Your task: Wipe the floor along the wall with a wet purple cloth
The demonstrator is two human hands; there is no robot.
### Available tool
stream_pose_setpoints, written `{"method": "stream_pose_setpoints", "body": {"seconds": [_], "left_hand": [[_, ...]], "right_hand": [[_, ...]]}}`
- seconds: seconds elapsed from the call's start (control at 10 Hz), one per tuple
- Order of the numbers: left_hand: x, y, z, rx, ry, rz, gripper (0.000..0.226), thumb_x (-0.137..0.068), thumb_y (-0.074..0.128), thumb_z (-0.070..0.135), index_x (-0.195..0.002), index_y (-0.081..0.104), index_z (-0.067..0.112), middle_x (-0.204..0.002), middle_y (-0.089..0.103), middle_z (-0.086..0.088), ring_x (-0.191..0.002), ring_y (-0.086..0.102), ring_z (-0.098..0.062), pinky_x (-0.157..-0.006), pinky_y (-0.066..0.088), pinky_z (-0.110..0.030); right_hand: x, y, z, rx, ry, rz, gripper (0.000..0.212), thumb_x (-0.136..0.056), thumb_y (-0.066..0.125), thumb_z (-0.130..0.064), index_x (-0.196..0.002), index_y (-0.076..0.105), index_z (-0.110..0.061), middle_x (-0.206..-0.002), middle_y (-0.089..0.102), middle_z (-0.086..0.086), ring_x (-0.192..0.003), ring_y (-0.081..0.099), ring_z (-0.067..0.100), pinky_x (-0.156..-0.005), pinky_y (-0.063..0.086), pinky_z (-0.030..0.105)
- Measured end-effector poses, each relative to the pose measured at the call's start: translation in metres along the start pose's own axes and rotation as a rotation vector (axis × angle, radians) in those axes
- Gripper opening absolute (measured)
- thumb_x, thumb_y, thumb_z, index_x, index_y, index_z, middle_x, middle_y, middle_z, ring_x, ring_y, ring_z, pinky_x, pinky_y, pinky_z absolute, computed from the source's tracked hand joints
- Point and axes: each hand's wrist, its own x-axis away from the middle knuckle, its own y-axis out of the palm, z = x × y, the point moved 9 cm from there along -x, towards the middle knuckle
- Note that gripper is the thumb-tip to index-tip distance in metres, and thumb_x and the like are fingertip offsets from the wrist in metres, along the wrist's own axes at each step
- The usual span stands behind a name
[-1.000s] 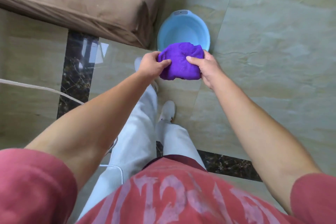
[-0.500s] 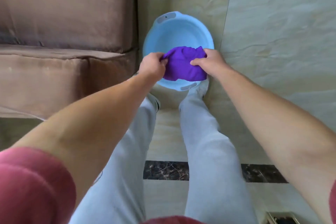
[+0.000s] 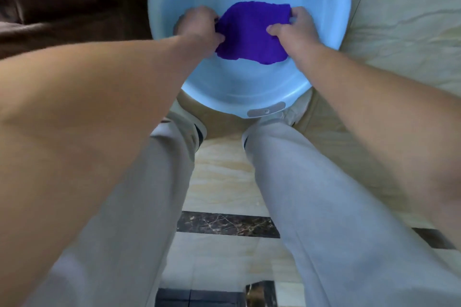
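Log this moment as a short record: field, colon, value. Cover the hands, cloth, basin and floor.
left hand: gripping the cloth's left edge
right hand: gripping the cloth's right edge
cloth: purple, bunched, held between both hands within the basin's rim
basin: light blue, round, on the floor in front of the feet
water in basin: cannot tell
floor: beige tile with dark marbled strips
wiping: not started

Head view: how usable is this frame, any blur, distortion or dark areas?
Head view: slightly soft overall, likely motion blur; wide-angle stretch swells the forearms near the edges; the sofa at upper left falls into deep shadow; the purple cloth and blue basin are evenly lit, no glare; both hands' grip stays readable.
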Motion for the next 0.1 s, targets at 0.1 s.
{"method": "stream_pose_setpoints", "body": {"seconds": [0.1], "left_hand": [[0.0292,-0.0146,0.0118,-0.079,0.03,-0.051,0.049,-0.081,0.072,0.035,-0.12,0.054,0.012,-0.119,0.062,-0.015,-0.109,0.06,-0.039,-0.073,0.038,-0.037]], "right_hand": [[0.0305,-0.0161,-0.0152,-0.019,-0.012,0.043,0.088,-0.071,0.071,-0.042,-0.149,0.033,-0.026,-0.138,0.053,-0.003,-0.102,0.062,0.01,-0.071,0.049,0.019]]}}
